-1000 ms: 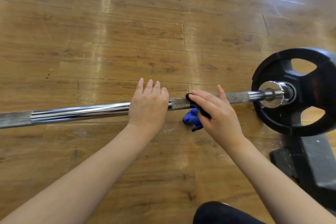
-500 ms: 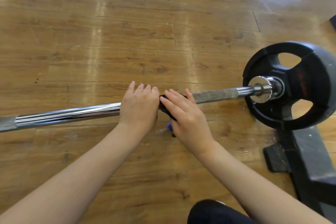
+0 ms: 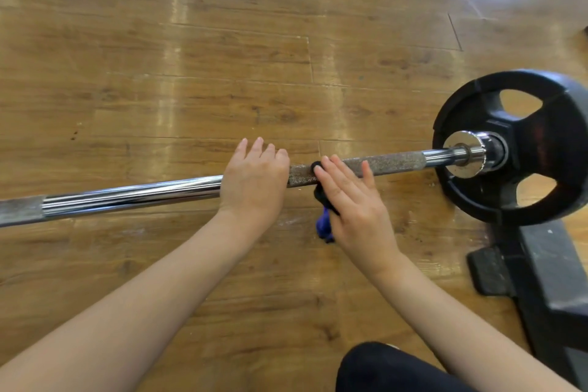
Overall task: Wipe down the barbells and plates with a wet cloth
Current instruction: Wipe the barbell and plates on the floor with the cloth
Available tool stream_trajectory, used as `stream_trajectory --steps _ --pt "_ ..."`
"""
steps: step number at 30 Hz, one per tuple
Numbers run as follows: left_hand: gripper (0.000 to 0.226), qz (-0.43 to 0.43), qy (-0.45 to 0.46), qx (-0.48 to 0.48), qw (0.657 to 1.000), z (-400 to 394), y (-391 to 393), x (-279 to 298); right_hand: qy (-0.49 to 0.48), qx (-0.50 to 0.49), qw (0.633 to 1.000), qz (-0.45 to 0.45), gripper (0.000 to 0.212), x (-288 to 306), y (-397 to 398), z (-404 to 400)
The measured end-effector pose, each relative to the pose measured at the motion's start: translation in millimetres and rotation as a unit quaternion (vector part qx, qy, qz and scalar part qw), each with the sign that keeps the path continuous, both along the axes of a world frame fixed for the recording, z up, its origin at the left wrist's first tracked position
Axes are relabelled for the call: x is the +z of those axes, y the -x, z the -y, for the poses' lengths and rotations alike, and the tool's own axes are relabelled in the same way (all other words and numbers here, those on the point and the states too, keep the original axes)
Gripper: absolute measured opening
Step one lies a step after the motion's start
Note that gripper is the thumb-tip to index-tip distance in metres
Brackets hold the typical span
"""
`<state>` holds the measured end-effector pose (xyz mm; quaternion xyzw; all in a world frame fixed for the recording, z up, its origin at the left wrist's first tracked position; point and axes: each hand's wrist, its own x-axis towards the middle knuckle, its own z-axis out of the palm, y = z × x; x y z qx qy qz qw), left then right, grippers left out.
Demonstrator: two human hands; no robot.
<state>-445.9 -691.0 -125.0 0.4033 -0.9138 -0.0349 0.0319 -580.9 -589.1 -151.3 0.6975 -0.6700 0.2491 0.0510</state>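
Here, the barbell (image 3: 127, 192) runs left to right above the wooden floor (image 3: 191, 57), its right end carrying a black plate (image 3: 541, 149) that rests against a dark stand (image 3: 541, 280). A dark cloth (image 3: 323, 200), with a blue part hanging below, wraps the knurled section. The right hand (image 3: 353, 200) presses it there with straight fingers. The left hand (image 3: 254, 181) lies flat over the bar, fingers extended, just beside the cloth.
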Motion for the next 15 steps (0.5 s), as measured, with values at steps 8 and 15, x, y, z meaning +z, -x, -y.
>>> stream_trajectory --steps 8,15 --pt "0.047 0.033 -0.047 0.048 0.997 -3 1 4 0.045 -0.031 0.998 0.028 0.036 -5 -13 5" --pt "0.053 0.061 -0.035 0.024 0.997 -2 -1 7 0.021 -0.002 1.000 -0.007 0.039 -1 9 1"
